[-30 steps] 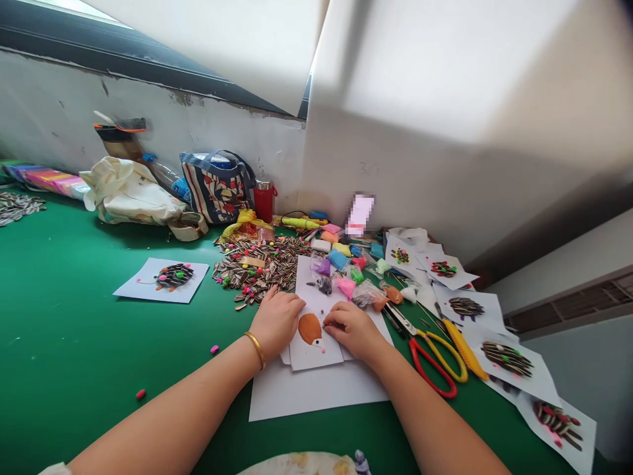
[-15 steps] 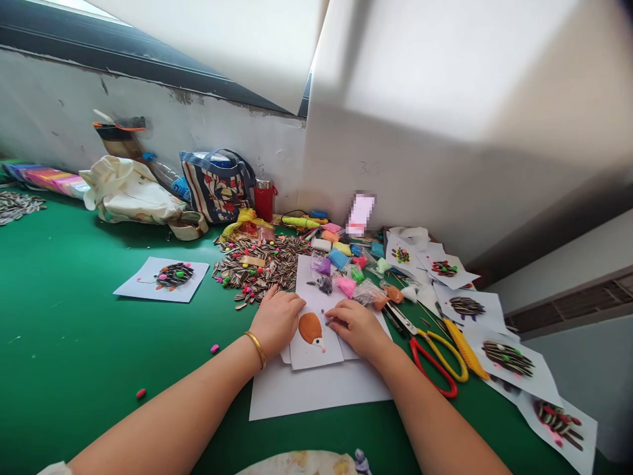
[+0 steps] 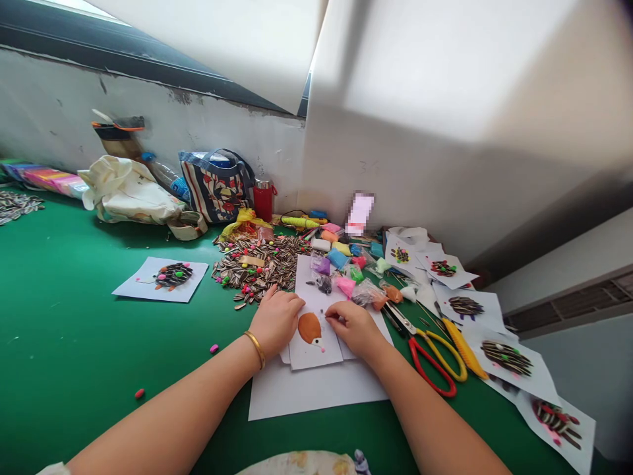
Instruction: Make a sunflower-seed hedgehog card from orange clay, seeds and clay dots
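A white sheet (image 3: 316, 284) lies in the middle with a flat orange-brown clay hedgehog body (image 3: 310, 328) on it, its small head pointing down toward a pink dot. My left hand (image 3: 277, 318) rests on the sheet's left edge, fingers laid against the paper. Above the sheet's right side, my right hand (image 3: 353, 323) is closed, thumb and forefinger pinched together; whatever sits between the tips is too small to make out. A tiny dark clay ball (image 3: 322, 311) lies on the paper just left of those fingertips. Under everything is a larger white sheet (image 3: 316, 396).
Striped sunflower seeds (image 3: 267, 260) are heaped behind my left hand. Bagged coloured clay (image 3: 346, 285) sits at the sheet's top. Scissors (image 3: 435, 363) and a yellow craft knife (image 3: 463, 348) lie right, beside cards with seed hedgehogs (image 3: 507, 358). Another hedgehog card (image 3: 133, 284) is left.
My right thumb and forefinger have come closer together, and the dark bit seen at their tips is now hidden. My left hand stays in place on the sheet.
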Tool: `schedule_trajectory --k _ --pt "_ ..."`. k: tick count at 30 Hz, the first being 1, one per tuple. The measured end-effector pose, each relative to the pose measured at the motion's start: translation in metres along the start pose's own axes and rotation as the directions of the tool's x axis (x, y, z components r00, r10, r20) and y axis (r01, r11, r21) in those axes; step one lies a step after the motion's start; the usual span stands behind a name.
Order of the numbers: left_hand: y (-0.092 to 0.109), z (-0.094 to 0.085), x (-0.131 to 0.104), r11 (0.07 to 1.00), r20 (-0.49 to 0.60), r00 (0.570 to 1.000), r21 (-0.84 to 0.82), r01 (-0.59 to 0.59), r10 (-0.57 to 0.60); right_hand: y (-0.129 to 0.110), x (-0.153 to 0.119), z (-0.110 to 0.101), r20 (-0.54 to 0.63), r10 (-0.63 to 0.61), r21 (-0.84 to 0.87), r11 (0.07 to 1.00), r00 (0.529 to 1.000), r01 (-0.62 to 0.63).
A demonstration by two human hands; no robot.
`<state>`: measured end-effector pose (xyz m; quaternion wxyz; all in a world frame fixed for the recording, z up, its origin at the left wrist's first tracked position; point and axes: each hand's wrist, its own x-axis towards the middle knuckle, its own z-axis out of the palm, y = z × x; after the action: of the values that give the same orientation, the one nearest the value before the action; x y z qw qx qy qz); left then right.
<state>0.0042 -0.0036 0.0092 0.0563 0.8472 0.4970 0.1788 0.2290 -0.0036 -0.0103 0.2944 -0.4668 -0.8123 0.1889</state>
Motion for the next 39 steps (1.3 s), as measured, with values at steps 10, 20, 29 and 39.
schedule_trajectory --k 10,20,29,39 --pt "-0.001 0.002 0.000 1.000 0.000 1.000 0.005 -0.005 0.005 -0.009 0.005 0.008 -0.026 0.053 0.035 0.998 0.998 -0.052" --pt "0.000 0.002 0.000 1.000 -0.011 1.000 -0.001 -0.002 0.002 -0.007 0.006 0.013 -0.054 0.020 0.082 0.997 0.998 -0.016" --pt "0.000 0.001 0.000 1.000 -0.008 1.000 0.001 -0.003 0.003 -0.005 0.007 0.015 -0.047 0.040 0.104 0.994 0.998 -0.035" --pt "-0.001 0.002 0.000 1.000 -0.013 1.000 -0.003 -0.001 0.001 -0.003 0.006 0.016 -0.034 0.025 0.030 0.999 0.999 -0.024"
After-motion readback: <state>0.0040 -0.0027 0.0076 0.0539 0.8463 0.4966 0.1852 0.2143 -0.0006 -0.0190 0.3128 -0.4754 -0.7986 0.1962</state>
